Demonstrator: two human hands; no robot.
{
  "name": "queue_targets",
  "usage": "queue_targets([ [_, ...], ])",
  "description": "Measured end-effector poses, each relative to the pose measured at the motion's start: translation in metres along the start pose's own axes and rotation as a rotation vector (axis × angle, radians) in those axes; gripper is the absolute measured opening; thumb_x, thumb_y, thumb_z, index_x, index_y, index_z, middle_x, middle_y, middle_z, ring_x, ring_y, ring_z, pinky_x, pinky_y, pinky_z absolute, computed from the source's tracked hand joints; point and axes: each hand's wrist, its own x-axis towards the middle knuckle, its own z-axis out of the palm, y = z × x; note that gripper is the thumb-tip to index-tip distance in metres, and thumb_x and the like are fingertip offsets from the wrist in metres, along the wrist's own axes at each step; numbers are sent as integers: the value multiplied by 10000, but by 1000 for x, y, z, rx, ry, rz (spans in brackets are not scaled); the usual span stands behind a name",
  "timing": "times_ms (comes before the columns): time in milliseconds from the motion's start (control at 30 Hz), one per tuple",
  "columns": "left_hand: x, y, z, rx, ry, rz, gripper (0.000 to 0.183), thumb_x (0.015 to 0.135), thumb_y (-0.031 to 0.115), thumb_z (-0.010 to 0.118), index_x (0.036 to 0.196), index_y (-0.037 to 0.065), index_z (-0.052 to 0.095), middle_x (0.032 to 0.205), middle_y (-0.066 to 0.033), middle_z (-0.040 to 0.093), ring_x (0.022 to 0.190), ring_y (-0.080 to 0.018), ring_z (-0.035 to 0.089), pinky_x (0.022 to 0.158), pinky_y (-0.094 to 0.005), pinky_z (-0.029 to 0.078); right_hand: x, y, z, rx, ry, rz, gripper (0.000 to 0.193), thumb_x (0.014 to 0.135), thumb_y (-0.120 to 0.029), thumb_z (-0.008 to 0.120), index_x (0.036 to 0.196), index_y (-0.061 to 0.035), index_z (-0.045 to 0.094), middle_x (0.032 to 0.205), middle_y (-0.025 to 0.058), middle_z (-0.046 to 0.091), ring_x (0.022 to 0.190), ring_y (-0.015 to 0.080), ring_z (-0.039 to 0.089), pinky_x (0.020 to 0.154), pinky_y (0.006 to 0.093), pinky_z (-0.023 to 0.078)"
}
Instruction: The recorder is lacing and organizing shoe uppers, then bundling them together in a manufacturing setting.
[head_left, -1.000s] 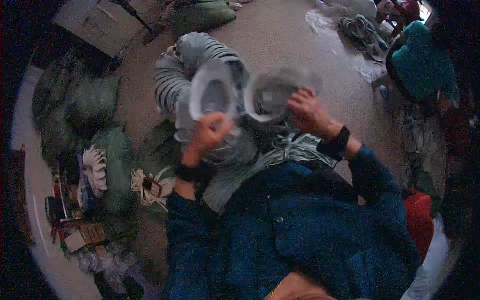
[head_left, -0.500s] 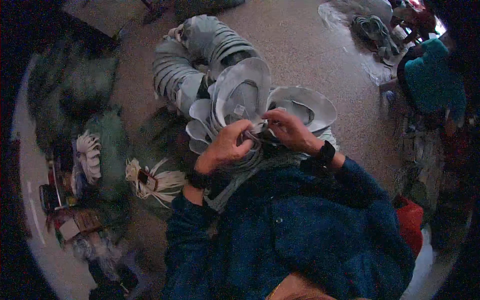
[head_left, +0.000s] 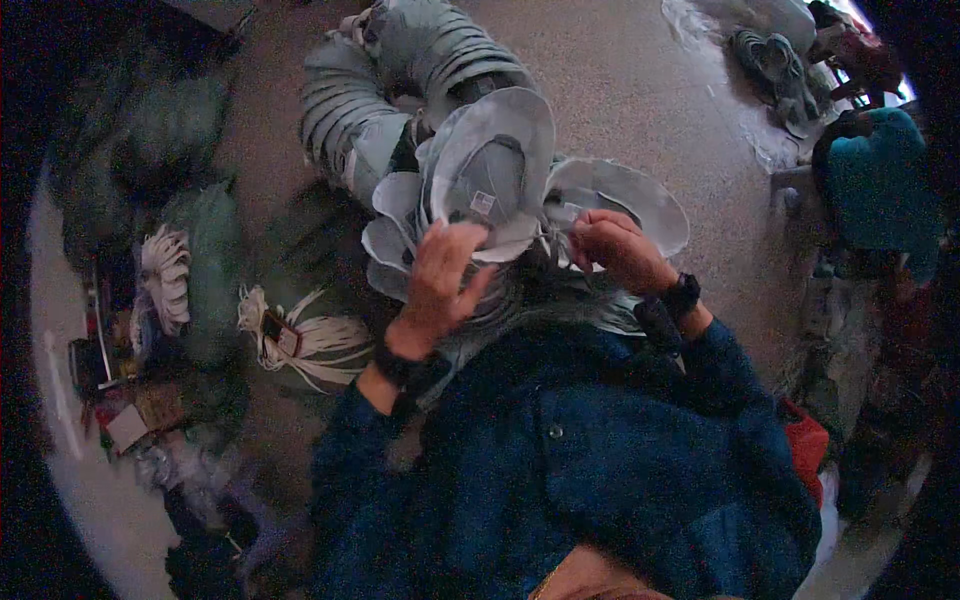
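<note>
In front of me a pale grey wide-brimmed hat [head_left: 525,130] lies with its hollow side up, a small white label showing inside. My left hand [head_left: 440,285] is open at its near left brim, thumb apart from the fingers and slightly blurred. To the right lies a second upturned grey hat [head_left: 650,205]. My right hand [head_left: 615,245] is closed in a pinch over its near left edge. Whatever is between those fingertips is too small and dim to make out. More hat brims [head_left: 390,240] overlap at the left, beside my left hand.
Beyond the hats, long curved stacks of nested grey hats [head_left: 340,110] rest on the speckled floor [head_left: 610,80]. A bundle of white strips [head_left: 320,340] lies left of me, and another pale bundle [head_left: 165,280] farther left. A teal-covered seat or cloth [head_left: 880,180] stands at the right.
My hands, close together before, have moved apart. The left has gone left and its fingers have opened; the right has shifted right with its fingers drawn in. The whole view has shifted slightly.
</note>
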Motion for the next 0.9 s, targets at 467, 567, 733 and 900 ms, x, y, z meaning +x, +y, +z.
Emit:
queue_targets([
  [467, 2, -19, 13, 219, -250, -48, 266, 689, 148, 709, 907, 55, 587, 859, -103, 545, 879, -302, 555, 810, -416, 434, 20, -15, 1, -453, -75, -44, 201, 915, -209, 549, 834, -31, 595, 776, -14, 542, 752, 90, 501, 703, 254, 412],
  [567, 4, -16, 22, 116, -93, -32, 254, 693, 128, 720, 900, 55, 593, 846, -115, 558, 853, -306, 565, 772, -399, 439, 4, -3, -1, -237, 12, 3, 170, 914, -202, 545, 848, -54, 593, 802, -29, 548, 794, 75, 506, 734, 242, 411],
  [733, 23, 27, 29, -275, 37, -286, 228, 769, 132, 710, 954, 43, 612, 865, -132, 597, 807, -298, 602, 709, -384, 474, 8, -12, 1, -344, -7, -33, 156, 922, -204, 544, 887, -61, 598, 838, -46, 555, 830, 56, 503, 754, 225, 411],
  [900, 43, 52, 34, -576, -24, -655, 194, 851, 152, 679, 981, 17, 626, 870, -75, 656, 752, -160, 625, 660, -301, 495, 10, 4, -3, -351, -15, -118, 152, 916, -186, 576, 974, -46, 590, 885, -35, 572, 843, 69, 532, 764, 223, 434],
])
